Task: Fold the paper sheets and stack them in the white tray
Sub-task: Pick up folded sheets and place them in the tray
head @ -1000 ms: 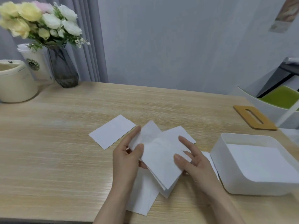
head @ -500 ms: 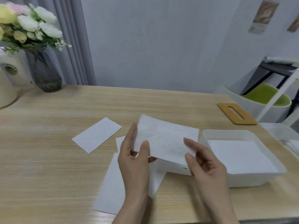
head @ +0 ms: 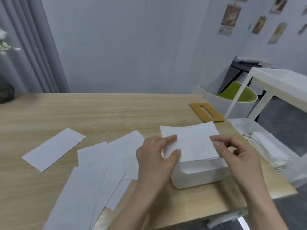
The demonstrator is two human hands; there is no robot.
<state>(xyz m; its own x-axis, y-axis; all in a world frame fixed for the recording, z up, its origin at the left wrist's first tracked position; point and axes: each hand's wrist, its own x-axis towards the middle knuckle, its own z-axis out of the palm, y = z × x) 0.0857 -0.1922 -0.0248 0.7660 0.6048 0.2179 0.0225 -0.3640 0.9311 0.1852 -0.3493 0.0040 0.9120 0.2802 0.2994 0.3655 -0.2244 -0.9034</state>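
A person's two hands hold a folded paper sheet (head: 191, 141) over the white tray (head: 199, 176) at the right end of a wooden table (head: 99, 113). The left hand (head: 156, 156) pinches the sheet's left edge between thumb and fingers; the right hand (head: 235, 151) pinches its right edge. Loose paper sheets (head: 99, 171) lie overlapping just left of the tray, and one folded strip (head: 53, 149) lies apart, farther left. A wooden slotted lid (head: 206, 112) rests behind the tray.
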